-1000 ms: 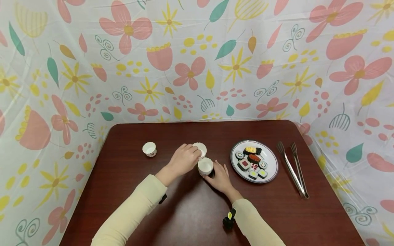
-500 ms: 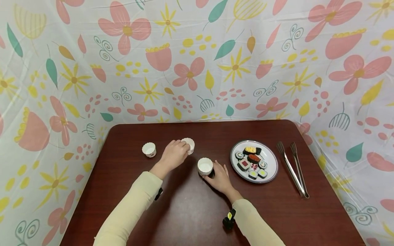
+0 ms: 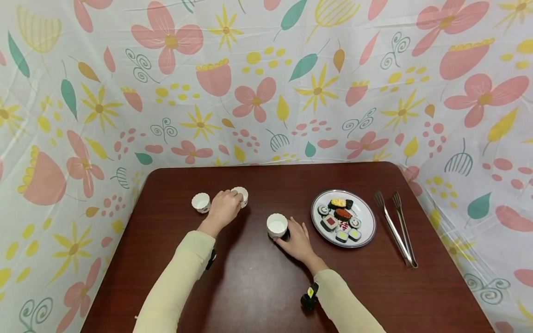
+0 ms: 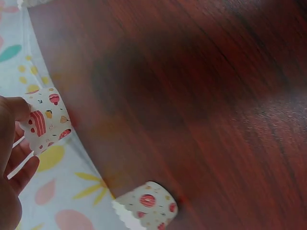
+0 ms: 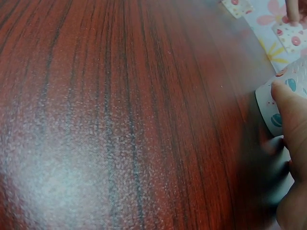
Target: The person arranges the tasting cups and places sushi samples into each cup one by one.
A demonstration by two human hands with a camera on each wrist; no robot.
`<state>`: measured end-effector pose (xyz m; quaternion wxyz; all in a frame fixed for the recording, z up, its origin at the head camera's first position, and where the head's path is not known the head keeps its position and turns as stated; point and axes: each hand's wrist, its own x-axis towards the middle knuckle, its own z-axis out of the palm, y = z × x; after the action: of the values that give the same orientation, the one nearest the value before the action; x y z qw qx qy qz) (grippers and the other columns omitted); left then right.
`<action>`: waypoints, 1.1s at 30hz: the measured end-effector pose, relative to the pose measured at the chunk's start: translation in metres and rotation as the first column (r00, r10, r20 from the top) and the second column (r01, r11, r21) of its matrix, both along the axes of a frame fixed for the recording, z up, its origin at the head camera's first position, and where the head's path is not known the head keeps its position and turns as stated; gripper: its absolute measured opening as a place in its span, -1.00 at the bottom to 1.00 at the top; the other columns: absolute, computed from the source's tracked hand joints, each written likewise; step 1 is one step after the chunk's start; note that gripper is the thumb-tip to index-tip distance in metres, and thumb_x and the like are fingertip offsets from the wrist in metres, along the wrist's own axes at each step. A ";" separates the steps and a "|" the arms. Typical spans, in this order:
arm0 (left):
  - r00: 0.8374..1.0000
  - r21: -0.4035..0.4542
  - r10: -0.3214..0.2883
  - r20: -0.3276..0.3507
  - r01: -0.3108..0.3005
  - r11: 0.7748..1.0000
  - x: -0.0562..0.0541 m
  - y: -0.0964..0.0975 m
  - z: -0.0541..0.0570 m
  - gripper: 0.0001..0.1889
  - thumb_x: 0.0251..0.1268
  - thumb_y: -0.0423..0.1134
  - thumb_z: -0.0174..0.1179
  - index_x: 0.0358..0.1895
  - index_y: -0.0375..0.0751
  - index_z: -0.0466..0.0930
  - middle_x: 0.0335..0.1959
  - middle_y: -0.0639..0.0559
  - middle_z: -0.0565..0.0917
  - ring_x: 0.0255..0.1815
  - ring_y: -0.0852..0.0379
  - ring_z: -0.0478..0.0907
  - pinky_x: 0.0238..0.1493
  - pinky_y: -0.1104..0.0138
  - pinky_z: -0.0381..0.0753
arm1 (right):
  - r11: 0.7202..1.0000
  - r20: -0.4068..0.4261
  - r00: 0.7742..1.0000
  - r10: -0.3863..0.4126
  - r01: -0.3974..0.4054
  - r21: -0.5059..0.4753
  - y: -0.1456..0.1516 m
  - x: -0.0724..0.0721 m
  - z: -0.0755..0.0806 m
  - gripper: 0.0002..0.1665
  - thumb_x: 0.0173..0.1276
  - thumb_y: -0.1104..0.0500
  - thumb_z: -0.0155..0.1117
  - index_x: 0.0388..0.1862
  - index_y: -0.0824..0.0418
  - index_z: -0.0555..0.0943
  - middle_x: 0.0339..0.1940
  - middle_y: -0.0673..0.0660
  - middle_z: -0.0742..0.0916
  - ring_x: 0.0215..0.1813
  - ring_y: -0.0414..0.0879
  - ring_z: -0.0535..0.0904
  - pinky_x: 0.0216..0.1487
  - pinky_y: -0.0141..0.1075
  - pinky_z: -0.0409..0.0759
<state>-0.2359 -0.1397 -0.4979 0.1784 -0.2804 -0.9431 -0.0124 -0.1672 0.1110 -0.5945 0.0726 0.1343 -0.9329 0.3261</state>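
Observation:
Three white paper baking cups with scalloped rims and small printed sweets are on the brown table. At the far left one baking cup [image 3: 201,202] stands upright on its own. Just right of it, my left hand [image 3: 225,207] pinches a second baking cup [image 3: 242,196] between thumb and fingers. The left wrist view shows a red cake print on this held baking cup [image 4: 50,120]. Near the middle, my right hand [image 3: 297,238] grips the third baking cup [image 3: 276,225] from its right side. In the right wrist view the thumb lies against that baking cup [image 5: 276,103].
A round white plate [image 3: 363,227] with several sushi pieces [image 3: 343,214] stands right of my right hand. Metal tongs [image 3: 393,226] lie spread beside it, near the table's right edge. A flowered cloth [image 3: 266,115] hangs behind the table and along both sides.
My left hand has carried its baking cup left, from next to the right hand's cup to near the far-left one. The right hand and its cup have stayed in place.

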 end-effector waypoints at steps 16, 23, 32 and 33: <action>0.990 0.036 0.118 0.079 -0.122 0.992 -0.005 -0.017 -0.025 -0.90 0.04 -0.32 0.30 -0.37 -0.17 0.58 -0.42 -0.02 0.60 -0.36 -0.03 0.53 -0.35 0.20 0.48 | 1.000 0.023 1.000 -0.005 0.004 0.006 0.001 -0.003 -0.004 -0.24 0.01 -0.08 0.41 0.17 0.17 0.41 0.16 0.17 0.55 0.36 0.10 0.28 0.31 0.22 0.00; 0.986 0.053 0.149 0.076 -0.153 0.987 -0.006 -0.019 -0.034 -0.92 0.01 -0.33 0.30 -0.41 -0.18 0.59 -0.43 -0.04 0.61 -0.40 -0.05 0.53 -0.37 0.18 0.50 | 1.000 0.023 1.000 -0.005 0.005 -0.006 0.000 -0.001 -0.002 -0.23 0.00 -0.08 0.41 0.20 0.14 0.40 0.17 0.15 0.55 0.36 0.10 0.28 0.31 0.23 -0.01; 0.979 0.053 0.177 0.101 -0.183 0.982 -0.006 -0.015 -0.039 -0.91 0.00 -0.33 0.31 -0.39 -0.15 0.61 -0.42 0.00 0.62 -0.38 -0.02 0.54 -0.33 0.19 0.52 | 1.000 0.030 1.000 -0.004 0.004 -0.006 0.001 -0.002 -0.004 -0.22 0.01 -0.06 0.42 0.22 0.12 0.39 0.18 0.13 0.55 0.37 0.09 0.27 0.31 0.24 -0.03; 0.978 0.051 0.180 0.102 -0.186 0.981 -0.006 -0.014 -0.039 -0.91 0.00 -0.34 0.31 -0.39 -0.15 0.61 -0.42 0.01 0.62 -0.38 -0.01 0.54 -0.33 0.19 0.52 | 1.000 0.029 1.000 -0.003 0.003 -0.007 0.001 -0.002 -0.004 -0.22 0.01 -0.06 0.42 0.21 0.12 0.39 0.17 0.13 0.55 0.36 0.10 0.27 0.31 0.24 -0.02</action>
<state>-0.2422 -0.1541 -0.5373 0.1413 -0.1861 -0.9716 -0.0381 -0.1693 0.1118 -0.5980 0.0602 0.1278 -0.9330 0.3309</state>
